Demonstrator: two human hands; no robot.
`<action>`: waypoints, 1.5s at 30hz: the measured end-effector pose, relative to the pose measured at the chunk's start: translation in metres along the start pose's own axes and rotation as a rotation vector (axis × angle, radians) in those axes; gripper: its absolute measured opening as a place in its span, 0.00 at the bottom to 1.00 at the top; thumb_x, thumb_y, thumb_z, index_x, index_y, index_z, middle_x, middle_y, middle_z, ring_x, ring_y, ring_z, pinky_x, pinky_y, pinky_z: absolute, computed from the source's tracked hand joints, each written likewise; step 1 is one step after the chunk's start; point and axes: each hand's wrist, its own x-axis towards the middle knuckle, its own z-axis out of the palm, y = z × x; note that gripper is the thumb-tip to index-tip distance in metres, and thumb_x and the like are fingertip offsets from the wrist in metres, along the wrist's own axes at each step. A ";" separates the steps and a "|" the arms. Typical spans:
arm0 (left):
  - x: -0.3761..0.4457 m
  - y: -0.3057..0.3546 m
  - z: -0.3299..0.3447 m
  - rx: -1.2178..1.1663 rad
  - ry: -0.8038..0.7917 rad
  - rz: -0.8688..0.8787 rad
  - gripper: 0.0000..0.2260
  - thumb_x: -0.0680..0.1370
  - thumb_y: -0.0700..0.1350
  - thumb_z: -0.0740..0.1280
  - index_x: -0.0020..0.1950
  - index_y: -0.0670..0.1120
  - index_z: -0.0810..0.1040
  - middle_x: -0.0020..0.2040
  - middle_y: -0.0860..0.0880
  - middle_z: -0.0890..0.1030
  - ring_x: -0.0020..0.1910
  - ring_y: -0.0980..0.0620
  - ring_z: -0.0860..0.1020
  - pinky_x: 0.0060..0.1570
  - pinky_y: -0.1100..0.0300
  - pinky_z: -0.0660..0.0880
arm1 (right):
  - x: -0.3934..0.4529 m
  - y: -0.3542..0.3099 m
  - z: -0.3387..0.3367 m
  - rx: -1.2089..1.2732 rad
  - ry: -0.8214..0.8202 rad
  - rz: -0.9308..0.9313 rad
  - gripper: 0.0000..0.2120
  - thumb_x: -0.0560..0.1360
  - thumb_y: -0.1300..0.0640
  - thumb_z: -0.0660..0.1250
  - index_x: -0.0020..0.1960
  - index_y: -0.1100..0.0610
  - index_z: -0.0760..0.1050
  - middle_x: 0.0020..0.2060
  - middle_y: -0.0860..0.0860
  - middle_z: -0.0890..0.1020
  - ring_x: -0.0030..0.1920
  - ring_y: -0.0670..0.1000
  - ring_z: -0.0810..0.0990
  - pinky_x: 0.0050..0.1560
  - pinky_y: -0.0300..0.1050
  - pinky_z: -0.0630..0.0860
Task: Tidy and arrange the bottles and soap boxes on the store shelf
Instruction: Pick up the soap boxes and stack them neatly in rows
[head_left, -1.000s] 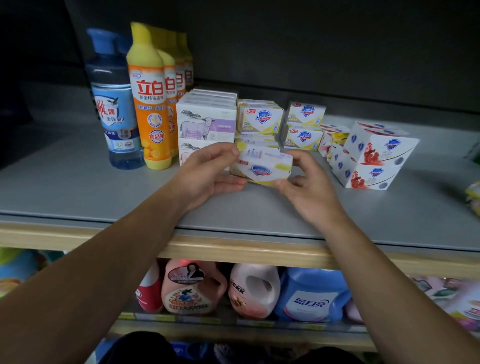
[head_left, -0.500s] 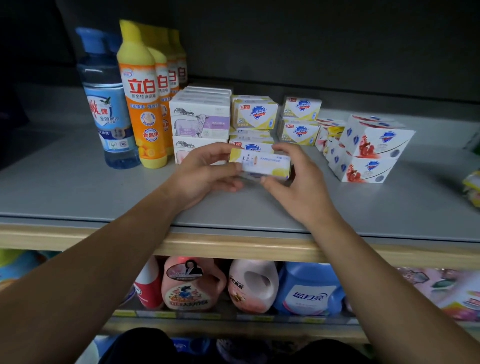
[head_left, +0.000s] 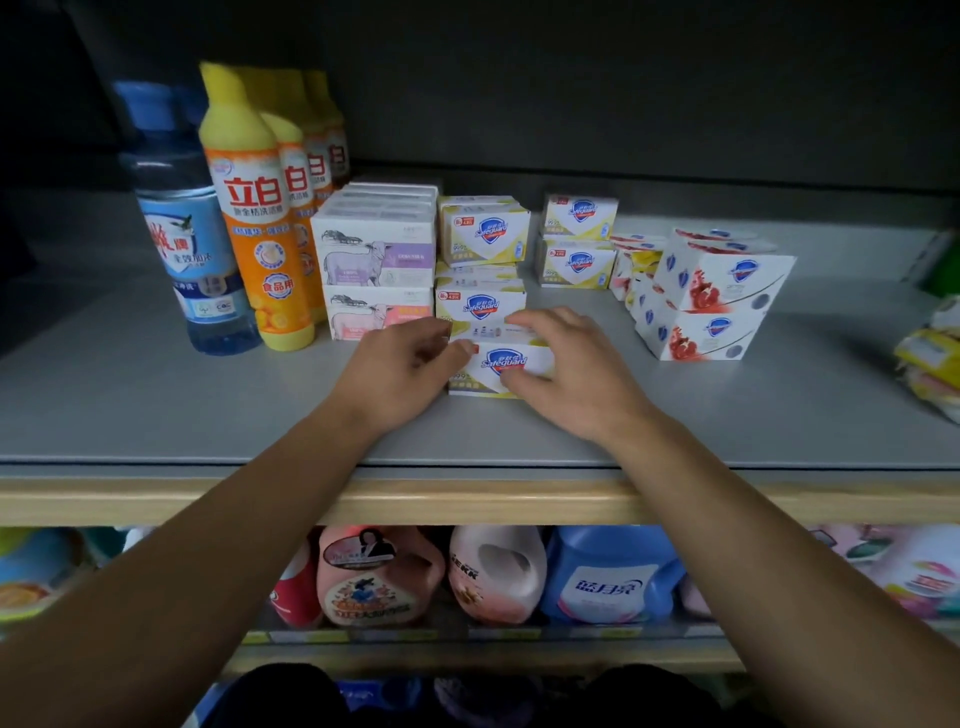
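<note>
Head view: both hands (left hand, right hand) around soap box.

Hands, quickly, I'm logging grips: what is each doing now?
Left hand: holding the left end of the front Safeguard soap box.
Right hand: holding the same box's right end.

Yellow soap box, earlier held tilted above shelf, now sits flat, near the Safeguard stack; left hand and right hand lowered with it.
</note>
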 end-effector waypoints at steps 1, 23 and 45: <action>-0.001 0.001 -0.001 0.021 0.017 0.002 0.15 0.77 0.56 0.67 0.55 0.47 0.82 0.46 0.53 0.84 0.42 0.62 0.79 0.44 0.73 0.72 | 0.004 0.001 -0.004 -0.041 -0.038 -0.020 0.26 0.71 0.49 0.73 0.68 0.49 0.73 0.61 0.49 0.76 0.63 0.51 0.71 0.57 0.38 0.65; 0.005 -0.004 0.010 0.601 -0.108 0.023 0.24 0.70 0.61 0.56 0.56 0.50 0.79 0.57 0.52 0.80 0.60 0.46 0.73 0.59 0.55 0.70 | 0.160 0.023 0.001 -0.174 -0.053 -0.108 0.36 0.71 0.49 0.73 0.76 0.50 0.63 0.73 0.52 0.65 0.71 0.57 0.65 0.70 0.50 0.64; 0.006 -0.008 0.010 0.587 -0.100 0.010 0.24 0.69 0.61 0.55 0.57 0.52 0.78 0.58 0.52 0.79 0.61 0.46 0.72 0.59 0.54 0.67 | 0.153 0.003 0.002 -0.166 0.057 -0.019 0.37 0.73 0.45 0.70 0.77 0.52 0.59 0.73 0.52 0.64 0.70 0.57 0.67 0.67 0.49 0.68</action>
